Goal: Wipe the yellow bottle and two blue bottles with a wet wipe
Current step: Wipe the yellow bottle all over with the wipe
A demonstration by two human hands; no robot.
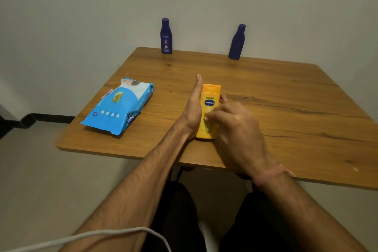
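The yellow bottle (210,96) is near the middle of the wooden table (286,108), cap pointing away from me. My left hand (194,108) grips it from the left, thumb along its side and fingertips showing past its right edge. My right hand (235,129) is blurred over the bottle's lower front. Its curled fingers press a pale wet wipe (208,119) against the bottle. Two dark blue bottles stand upright at the far edge by the wall, one to the left (166,37) and one to the right (237,43).
A blue pack of wet wipes (118,106) lies flat on the table's left side, close to the left edge. A white cable (122,231) crosses the lower left over my forearm. The wall rises right behind the table.
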